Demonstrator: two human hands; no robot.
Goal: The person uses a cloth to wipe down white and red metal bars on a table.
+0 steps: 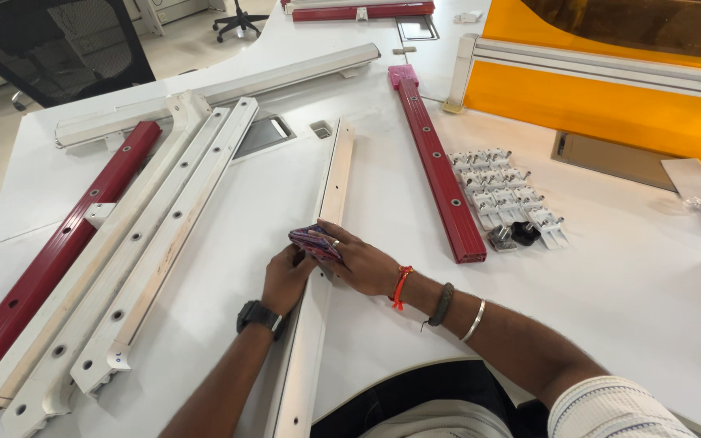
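A long white metal rail (336, 178) lies lengthwise on the white table (626, 300), running from near my body toward the far side. A folded dark red and purple cloth (311, 239) rests on the rail near its middle. My right hand (365, 261) presses flat on the cloth, with a ring on one finger and bands on the wrist. My left hand (285, 278), wearing a black watch, grips the near edge of the same cloth beside the rail.
Several white rails (164, 235) and a red rail (58, 251) lie at the left. Another red rail (436, 162) lies right of my hands, next to a cluster of small white brackets (506, 193). An orange panel (602, 97) stands at the back right, a black chair (58, 49) far left.
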